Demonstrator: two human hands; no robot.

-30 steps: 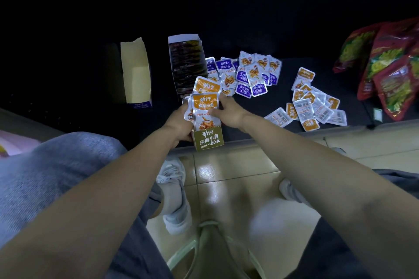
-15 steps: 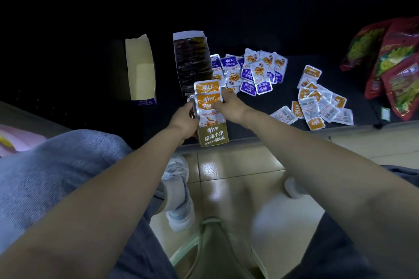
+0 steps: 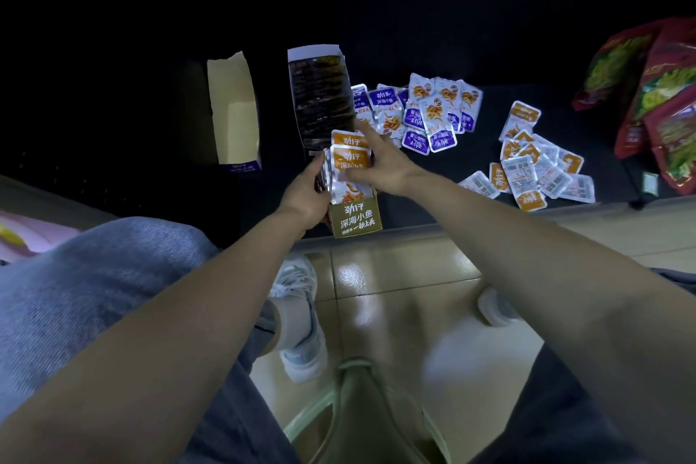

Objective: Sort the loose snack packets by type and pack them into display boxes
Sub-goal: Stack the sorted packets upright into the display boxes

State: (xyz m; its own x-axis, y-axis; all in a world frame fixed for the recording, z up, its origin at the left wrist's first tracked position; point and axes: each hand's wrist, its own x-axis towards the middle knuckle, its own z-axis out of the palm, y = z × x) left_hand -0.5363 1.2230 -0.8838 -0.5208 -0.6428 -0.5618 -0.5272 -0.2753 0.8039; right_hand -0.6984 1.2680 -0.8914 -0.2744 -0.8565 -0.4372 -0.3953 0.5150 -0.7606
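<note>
Packing the orange type: left grip (image 3: 306, 196) curled round the olive display box (image 3: 357, 223) at the tabletop's (image 3: 484, 141) near edge, right grip (image 3: 378, 170) pinching the orange packets (image 3: 349, 159) standing in it, so next I'd seat them and grab more from the loose orange pile (image 3: 536, 169).

Gold display box (image 3: 356, 221) front – 劲仔, 深海小鱼, 一秒上头. Orange packets (image 3: 350, 156) inside – 劲仔. Purple packets (image 3: 381, 99) – 劲仔, 深海小鱼.

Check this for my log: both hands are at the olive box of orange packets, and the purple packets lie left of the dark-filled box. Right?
One slip: in the head view the purple packets lie right of the dark-filled box, not left.
</note>
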